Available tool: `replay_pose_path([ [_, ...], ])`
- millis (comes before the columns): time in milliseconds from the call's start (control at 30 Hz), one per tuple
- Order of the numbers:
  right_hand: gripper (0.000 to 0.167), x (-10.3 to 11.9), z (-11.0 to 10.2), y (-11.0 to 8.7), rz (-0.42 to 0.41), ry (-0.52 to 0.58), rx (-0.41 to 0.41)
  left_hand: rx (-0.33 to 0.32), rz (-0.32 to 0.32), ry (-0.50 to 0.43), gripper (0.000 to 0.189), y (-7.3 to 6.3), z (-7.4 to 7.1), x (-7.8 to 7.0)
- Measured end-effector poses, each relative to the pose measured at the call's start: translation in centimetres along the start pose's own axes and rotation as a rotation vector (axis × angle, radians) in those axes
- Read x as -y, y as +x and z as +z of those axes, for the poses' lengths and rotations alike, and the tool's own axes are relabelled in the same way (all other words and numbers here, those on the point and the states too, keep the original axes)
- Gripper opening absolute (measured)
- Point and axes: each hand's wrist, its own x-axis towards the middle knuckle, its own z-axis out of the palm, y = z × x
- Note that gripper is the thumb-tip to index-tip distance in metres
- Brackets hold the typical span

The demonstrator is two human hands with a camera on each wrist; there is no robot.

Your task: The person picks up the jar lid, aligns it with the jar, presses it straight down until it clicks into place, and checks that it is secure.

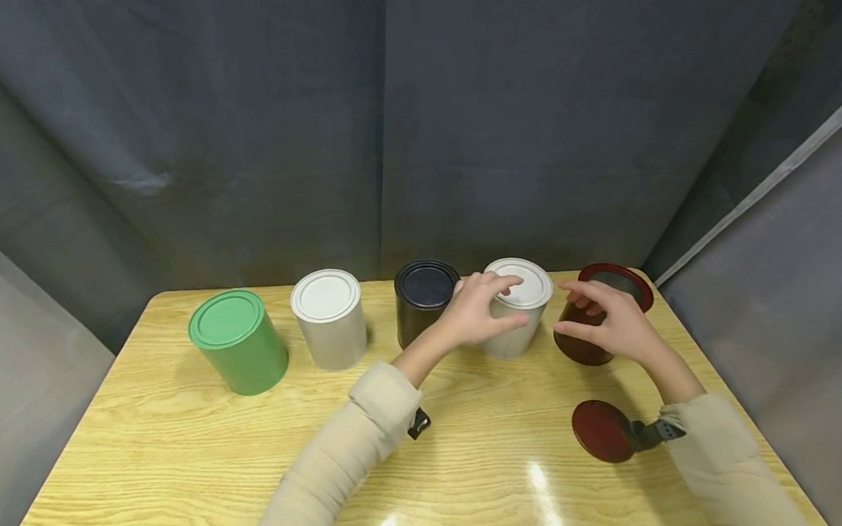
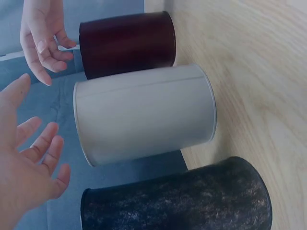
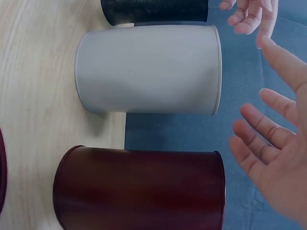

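Above the lidded white can [image 1: 515, 334] on the right, my left hand [image 1: 476, 309] hovers with fingers spread and holds nothing. My right hand [image 1: 613, 324] is in the air over the dark red can [image 1: 580, 348], its fingers loosely bent around no object. That can stands uncovered, its dark inside showing. The dark red lid [image 1: 601, 431] lies on the table in front of it, partly behind the right wrist strap. In the left wrist view a gap separates the left hand [image 2: 29, 158] from the white can [image 2: 144, 115]. The right wrist view shows the right hand [image 3: 278, 143] apart from the cans too.
A black can [image 1: 417, 319] with its lid on stands left of the white can, partly behind the left hand. Farther left are another lidded white can [image 1: 335, 341] and a lidded green can [image 1: 249, 358]. All stand along the back of the wooden table [image 1: 188, 470], before grey curtains [image 1: 312, 141].
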Motion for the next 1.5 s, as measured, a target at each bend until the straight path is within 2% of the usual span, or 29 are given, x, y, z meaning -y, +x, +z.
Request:
replay_pose_path([
  [333,0.056,0.0,-0.1,-2.7,0.022,0.047,0.002,-0.035,0.105,-0.107,0.059,-1.0,0.7,-1.4],
  [633,0.062,-0.8,0.6,-5.5,-0.005,0.109,-0.045,0.004,0.106,-0.172,0.066,-2.3,2.3,-2.5],
  [800,0.066,-1.2,0.8,-6.8,0.01,0.143,-0.036,0.043,0.085,-0.154,0.069,-2.9,3.6,-2.8],
  [1033,0.069,-2.1,1.0,-8.7,0.049,0.225,0.009,0.064,0.109,-0.136,0.07,-3.4,5.4,-2.9],
  [1200,0.072,-3.7,0.8,-10.8,0.125,0.2,0.061,0.12,0.136,-0.033,0.072,-3.3,7.4,-3.1],
  [1333,0.073,-4.8,0.7,-12.3,0.181,0.182,0.113,0.152,0.146,0.016,0.076,-3.2,9.0,-3.4],
  [1500,0.073,-6.2,1.1,-13.5,0.214,0.178,0.175,0.181,0.112,0.029,0.079,-3.1,10.6,-3.6],
])
